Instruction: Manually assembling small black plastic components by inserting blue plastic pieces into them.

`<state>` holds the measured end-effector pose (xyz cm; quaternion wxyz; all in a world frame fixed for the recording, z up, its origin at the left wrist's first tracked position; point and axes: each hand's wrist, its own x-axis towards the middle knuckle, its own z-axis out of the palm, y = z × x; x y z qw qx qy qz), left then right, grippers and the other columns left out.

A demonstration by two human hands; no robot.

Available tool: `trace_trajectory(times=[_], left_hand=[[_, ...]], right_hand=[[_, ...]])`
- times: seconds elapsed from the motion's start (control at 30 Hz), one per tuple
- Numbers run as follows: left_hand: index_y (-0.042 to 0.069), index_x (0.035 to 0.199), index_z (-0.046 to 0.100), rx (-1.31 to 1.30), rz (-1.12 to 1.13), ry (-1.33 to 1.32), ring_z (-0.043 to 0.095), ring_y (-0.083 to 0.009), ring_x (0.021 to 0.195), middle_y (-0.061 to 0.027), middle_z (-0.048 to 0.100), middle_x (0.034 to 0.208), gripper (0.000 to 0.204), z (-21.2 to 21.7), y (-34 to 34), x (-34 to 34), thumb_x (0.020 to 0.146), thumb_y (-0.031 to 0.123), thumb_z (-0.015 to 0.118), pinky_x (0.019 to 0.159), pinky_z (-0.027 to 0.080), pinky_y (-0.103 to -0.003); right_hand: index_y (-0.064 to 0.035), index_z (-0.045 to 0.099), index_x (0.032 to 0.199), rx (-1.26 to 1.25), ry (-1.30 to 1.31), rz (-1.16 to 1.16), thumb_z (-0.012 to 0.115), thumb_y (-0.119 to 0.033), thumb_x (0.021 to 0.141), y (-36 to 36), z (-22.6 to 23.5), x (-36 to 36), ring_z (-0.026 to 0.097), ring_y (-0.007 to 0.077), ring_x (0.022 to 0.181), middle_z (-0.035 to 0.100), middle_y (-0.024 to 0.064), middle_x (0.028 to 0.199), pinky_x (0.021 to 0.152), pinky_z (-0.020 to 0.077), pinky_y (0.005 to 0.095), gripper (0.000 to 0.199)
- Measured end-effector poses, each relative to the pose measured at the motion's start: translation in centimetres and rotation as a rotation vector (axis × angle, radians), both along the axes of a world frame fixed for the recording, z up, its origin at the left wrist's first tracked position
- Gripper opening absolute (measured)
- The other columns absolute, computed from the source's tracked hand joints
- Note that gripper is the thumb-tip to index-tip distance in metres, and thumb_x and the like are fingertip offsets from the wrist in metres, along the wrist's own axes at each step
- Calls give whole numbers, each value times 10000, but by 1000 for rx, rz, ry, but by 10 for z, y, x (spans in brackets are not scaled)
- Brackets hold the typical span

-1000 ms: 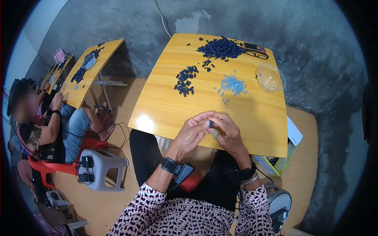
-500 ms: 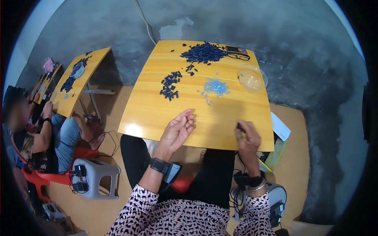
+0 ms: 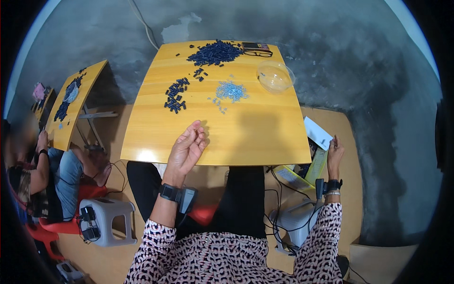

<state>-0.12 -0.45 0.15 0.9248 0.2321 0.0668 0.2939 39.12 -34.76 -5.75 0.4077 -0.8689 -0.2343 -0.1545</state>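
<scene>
Head view: left hand (image 3: 188, 147) rests open-palmed at the yellow table (image 3: 255, 132) edge; right hand (image 3: 335, 150), off to the side, pinches something too small to tell.

A clear round plastic bowl (image 3: 275, 75) stands near the far right of the yellow wooden bench (image 3: 255, 137). A grey plastic stool (image 3: 106, 220) sits left, beside a seated person (image 3: 52, 180).

Whether the right hand (image 3: 335, 150), held out past the yellow wooden bench (image 3: 255, 132), pinches anything is too small to tell. The small dark blue plastic pieces (image 3: 215, 52) and pale blue bits (image 3: 231, 90) are too tiny to make out singly. The person's knees are hidden under the bench. At the left, a seated co-worker (image 3: 33, 175) is blurred and cut off by the dark rim.
</scene>
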Motion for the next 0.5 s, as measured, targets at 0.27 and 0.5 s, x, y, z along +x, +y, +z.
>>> trace_trajectory(times=[0.27,0.5], left_hand=[[12,1201,513,-8,12,2,533,-130,871,-75,582,1001,290,1,3,-3,930,108,544,757,448,-254],[6,1160,540,-47,24,-46,542,-132,871,-76,587,989,261,1,0,-3,914,90,566,760,458,-255]], right_hand=[[45,616,1055,19,-157,69,517,-39,898,44,78,-41,608,254,840,634,151,927,770,471,317,203],[33,640,987,184,-226,432,534,55,827,136,175,-122,618,213,833,639,125,926,731,475,274,193]])
